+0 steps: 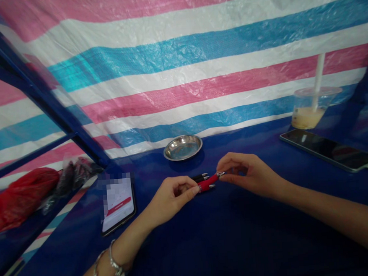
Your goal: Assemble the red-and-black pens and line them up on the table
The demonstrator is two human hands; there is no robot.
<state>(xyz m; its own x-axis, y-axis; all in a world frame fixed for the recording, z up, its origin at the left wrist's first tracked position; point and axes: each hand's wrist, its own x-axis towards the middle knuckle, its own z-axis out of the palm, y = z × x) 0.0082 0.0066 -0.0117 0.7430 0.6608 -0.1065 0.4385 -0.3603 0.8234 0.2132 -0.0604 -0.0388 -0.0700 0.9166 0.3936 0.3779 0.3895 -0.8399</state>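
A red pen with a silver tip is held between my two hands above the blue table. My left hand pinches its body between thumb and fingers, and wears bracelets at the wrist. At the other end, my right hand has its thumb and fingertips closed on the silver tip. Black pens with silver tips lie just behind the red one, partly hidden by my left hand. Another silver tip shows just below the red pen; the rest of that pen is mostly hidden.
A shallow metal dish stands at the back of the blue table. On the left lies a lit phone. A dark phone with a cable and a plastic drink cup with a straw are on the right. Striped sheeting hangs behind.
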